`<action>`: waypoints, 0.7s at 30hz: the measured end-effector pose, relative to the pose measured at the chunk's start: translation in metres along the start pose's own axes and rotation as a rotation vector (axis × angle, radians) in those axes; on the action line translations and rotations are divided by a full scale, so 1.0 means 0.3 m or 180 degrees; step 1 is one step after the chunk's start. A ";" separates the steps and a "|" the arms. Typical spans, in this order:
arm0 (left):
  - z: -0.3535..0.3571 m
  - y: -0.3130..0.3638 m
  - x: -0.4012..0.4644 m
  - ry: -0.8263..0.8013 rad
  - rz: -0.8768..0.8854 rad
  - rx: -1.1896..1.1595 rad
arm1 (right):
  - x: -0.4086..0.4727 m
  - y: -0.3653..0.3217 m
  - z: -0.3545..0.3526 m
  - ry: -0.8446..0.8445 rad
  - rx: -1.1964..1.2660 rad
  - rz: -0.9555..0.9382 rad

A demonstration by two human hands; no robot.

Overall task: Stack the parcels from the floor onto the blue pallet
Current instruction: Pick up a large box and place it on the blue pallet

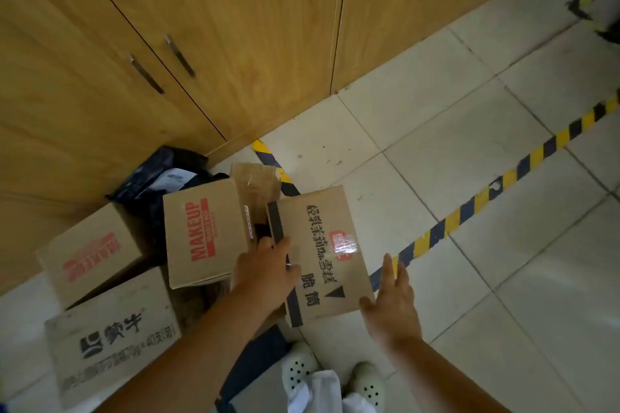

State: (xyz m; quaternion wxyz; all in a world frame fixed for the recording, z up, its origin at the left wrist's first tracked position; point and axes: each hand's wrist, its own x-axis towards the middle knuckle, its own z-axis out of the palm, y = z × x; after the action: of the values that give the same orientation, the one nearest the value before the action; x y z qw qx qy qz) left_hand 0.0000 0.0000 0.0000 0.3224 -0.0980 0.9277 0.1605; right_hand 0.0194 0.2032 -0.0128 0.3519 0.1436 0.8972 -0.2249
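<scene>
Left hand [266, 270] grips the taped edge of the printed carton [322, 255], while the right hand [391, 305] sits flat and loose at its 5 o'clock corner. Box is off the floor at 3 o'clock of the MAKEUP box [204, 235]; it looks stiff and light, so grabbing 2 opposite edges should work.

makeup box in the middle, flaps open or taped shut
Cannot tell: only the printed side of the MAKEUP box shows; its flaps are not visible. It sits tilted among other boxes.

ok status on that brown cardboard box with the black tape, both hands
Left hand grips the black-taped edge of the brown cardboard box. Right hand open, fingers straight at its near corner. Blue pallet not in view.
</scene>
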 end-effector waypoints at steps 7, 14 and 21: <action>0.123 -0.048 0.361 -0.0215 -0.0120 -0.0040 | 0.199 0.092 0.198 -0.0025 0.0684 0.0614; 0.179 -0.064 0.569 -0.0263 -0.0043 0.0539 | 0.307 0.152 0.351 0.0073 0.0894 0.1146; 0.226 -0.069 0.621 -0.0138 -0.0172 -0.0009 | 0.334 0.176 0.414 0.0062 0.1599 0.1172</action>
State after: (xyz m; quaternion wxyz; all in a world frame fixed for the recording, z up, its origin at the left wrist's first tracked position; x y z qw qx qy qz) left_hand -0.0996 -0.0094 -0.1723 0.3466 -0.1199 0.9173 0.1552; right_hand 0.0405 0.1957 -0.1794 0.3315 0.3883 0.7758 -0.3707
